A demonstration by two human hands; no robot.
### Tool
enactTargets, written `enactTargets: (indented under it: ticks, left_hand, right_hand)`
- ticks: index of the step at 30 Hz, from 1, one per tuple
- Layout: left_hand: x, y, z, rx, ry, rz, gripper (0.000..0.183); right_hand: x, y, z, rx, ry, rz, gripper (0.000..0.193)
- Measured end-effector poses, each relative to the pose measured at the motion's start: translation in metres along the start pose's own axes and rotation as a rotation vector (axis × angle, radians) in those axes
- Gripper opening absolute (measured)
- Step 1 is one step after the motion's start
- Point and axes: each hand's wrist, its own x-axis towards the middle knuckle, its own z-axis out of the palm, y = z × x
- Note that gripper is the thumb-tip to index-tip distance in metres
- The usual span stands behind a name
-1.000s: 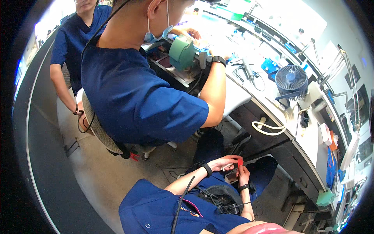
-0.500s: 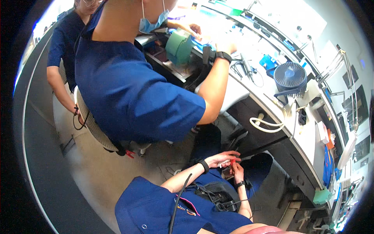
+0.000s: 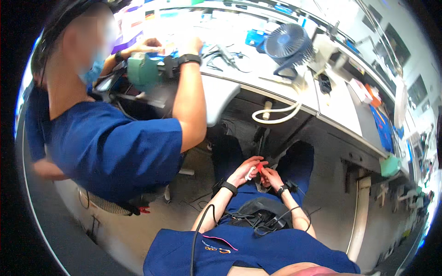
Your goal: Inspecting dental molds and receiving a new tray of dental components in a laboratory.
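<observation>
My left hand is over my lap, fingers curled in round a small crumpled-looking white piece. Between the two hands is a small bright red piece, too small to tell its kind. My right hand pinches it, and the left fingertips reach up to its far side. Whether the white and red pieces are joined cannot be seen. A black pouch with cables lies against my waist, just behind the hands.
To my left, a masked co-worker in blue sits at the bench. A blue desk fan stands on the bench, with a cream hose looped over its edge. A green bin hangs at the right.
The view has swung, so the co-worker and bench appear further left. My hands stay together over my lap with the red and white pieces, and the co-worker's arms remain over the bench.
</observation>
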Motion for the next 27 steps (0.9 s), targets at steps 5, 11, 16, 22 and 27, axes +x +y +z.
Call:
enactTargets:
  ticks: [5, 11, 16, 22, 27]
  left_hand:
    - [-0.001, 0.0, -0.003, 0.006, 0.058, -0.013, 0.032]
    - [0.002, 0.004, 0.017, 0.004, 0.024, -0.035, 0.038]
    - [0.0, 0.004, 0.007, -0.015, 0.213, 0.13, 0.041]
    - [0.0, -0.001, 0.017, 0.22, 0.128, -0.062, 0.044]
    - [-0.006, 0.004, 0.026, 0.138, 0.032, -0.139, 0.05]
  right_hand:
    - [-0.001, -0.003, 0.004, -0.052, -0.022, -0.025, 0.038]
    - [-0.001, 0.003, -0.007, -0.06, 0.08, -0.115, 0.037]
    - [0.001, -0.002, -0.009, -0.002, 0.158, -0.116, 0.035]
    - [0.0, 0.001, -0.008, 0.029, 0.151, -0.119, 0.033]
    - [-0.001, 0.008, -0.006, -0.005, 0.122, -0.154, 0.036]
